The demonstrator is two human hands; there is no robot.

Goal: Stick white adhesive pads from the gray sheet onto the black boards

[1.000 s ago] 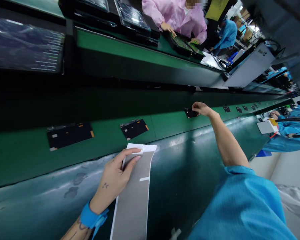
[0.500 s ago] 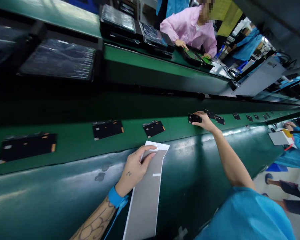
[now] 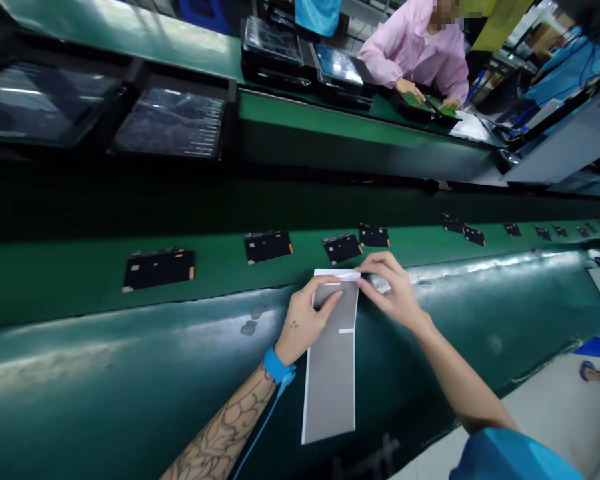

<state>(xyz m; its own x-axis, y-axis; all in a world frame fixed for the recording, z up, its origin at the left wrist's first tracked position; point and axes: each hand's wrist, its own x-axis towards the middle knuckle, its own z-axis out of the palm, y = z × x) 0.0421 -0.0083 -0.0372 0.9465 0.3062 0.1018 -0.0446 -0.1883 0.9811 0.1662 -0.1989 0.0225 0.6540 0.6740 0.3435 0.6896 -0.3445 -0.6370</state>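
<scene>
My left hand, with a blue wrist strap, grips the upper left of a long grey sheet with white edges. My right hand is at the sheet's top right corner, thumb and forefinger close together on its white end strip. Just beyond the sheet, on the green belt, lies a black rectangular piece with an orange corner. Another black piece lies beside it, near my right fingertips. Further left on the belt are two more, a nearer one and a smaller-looking one.
More black pieces lie along the belt to the right. Beyond the belt, black trays hold film-covered panels on a raised shelf. A person in pink works at green boards across the line. A metal-edged green ledge runs along the near side.
My right hand has let go of a black piece on the belt and come back to the sheet's top corner. That piece now lies beside another. The view has shifted.
</scene>
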